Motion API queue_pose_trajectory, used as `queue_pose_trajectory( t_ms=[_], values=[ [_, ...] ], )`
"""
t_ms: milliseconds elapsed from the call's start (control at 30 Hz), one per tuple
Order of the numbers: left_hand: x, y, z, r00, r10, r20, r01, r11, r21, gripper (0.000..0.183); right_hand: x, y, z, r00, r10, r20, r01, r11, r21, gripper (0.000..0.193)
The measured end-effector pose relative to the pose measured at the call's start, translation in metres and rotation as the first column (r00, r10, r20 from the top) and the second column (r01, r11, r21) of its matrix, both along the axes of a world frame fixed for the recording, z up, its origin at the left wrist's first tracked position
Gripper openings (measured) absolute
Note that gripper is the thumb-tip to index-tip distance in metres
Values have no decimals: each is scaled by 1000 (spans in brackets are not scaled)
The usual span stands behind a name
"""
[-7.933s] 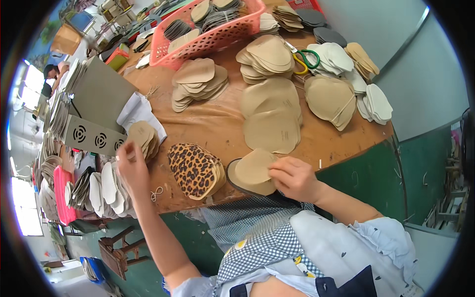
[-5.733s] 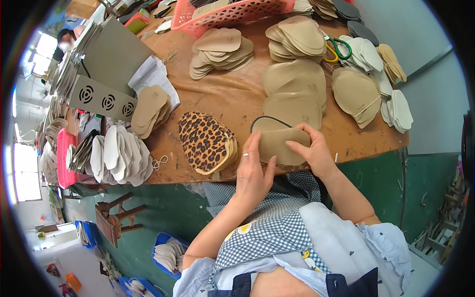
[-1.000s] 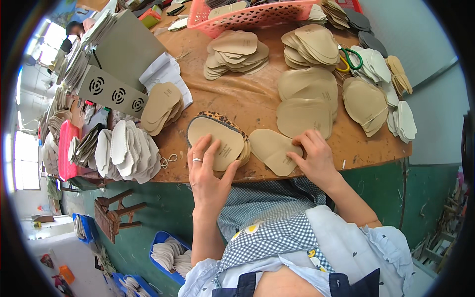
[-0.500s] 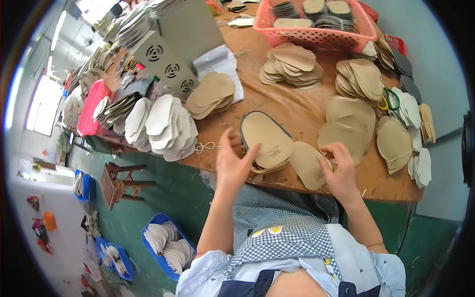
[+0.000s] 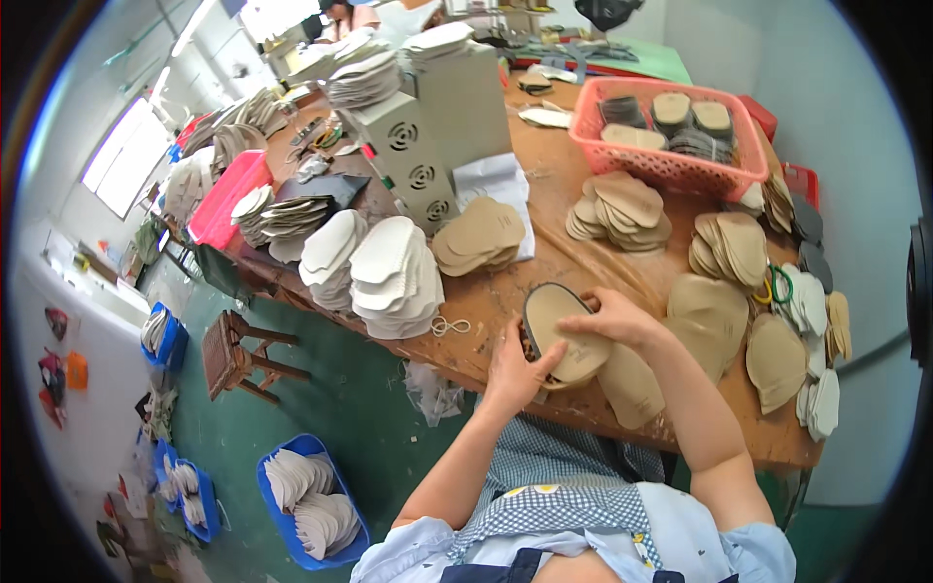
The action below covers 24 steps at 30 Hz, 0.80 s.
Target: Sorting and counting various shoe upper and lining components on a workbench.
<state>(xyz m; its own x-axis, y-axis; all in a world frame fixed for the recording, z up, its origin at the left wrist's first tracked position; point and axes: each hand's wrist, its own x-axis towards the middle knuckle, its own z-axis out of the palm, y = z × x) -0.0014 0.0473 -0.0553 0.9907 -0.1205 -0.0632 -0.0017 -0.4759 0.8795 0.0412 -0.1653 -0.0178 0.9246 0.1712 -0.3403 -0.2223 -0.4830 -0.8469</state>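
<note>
A tan insole with a dark edge (image 5: pixel 552 309) lies on top of a small pile near the front edge of the table. My left hand (image 5: pixel 517 367) grips its left side, with the thumb on top and the other fingers at the edge, partly hidden. From the right, my right hand (image 5: pixel 616 319) reaches across and holds the upper right edge, thumb on the tan face. Just beside the pile lies another tan insole (image 5: pixel 630 389), touched by neither hand. My right forearm partly covers larger tan pieces (image 5: pixel 708 311).
White insole stacks (image 5: pixel 394 277) and tan piles (image 5: pixel 481 233) stand to the left. A pink basket (image 5: pixel 671 173) of insoles sits at the back right. Green-handled scissors (image 5: pixel 780 284) lie among right-hand piles. A stool (image 5: pixel 233 355) and blue bin (image 5: pixel 313 554) are on the floor.
My right hand has left the loose tan insole on the right and moved onto the dark-edged insole. My left hand has closed on its side. The whole view has shifted.
</note>
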Motion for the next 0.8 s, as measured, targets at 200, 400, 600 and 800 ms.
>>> queue_pose_trajectory(
  t_ms=[200, 400, 600, 800],
  values=[
    [-13, 1, -1, 999, -37, 34, 41, 993, -112, 91, -20, -2, 9, 999, 6, -38, 3, 972, 236, 80],
    [-11, 11, -2, 990, -124, 71, 141, 930, -339, 109, -37, 9, 21, 998, 39, 52, -53, 949, 311, 83],
    [-4, 9, -4, 973, -124, 197, 165, 964, -209, 115, -35, 9, 7, 984, 19, 178, -71, 954, 291, 87],
    [-12, 14, 11, 979, -200, 46, 199, 868, -455, 126, -44, 12, 4, 974, 6, 227, -110, 886, 450, 97]
  ],
)
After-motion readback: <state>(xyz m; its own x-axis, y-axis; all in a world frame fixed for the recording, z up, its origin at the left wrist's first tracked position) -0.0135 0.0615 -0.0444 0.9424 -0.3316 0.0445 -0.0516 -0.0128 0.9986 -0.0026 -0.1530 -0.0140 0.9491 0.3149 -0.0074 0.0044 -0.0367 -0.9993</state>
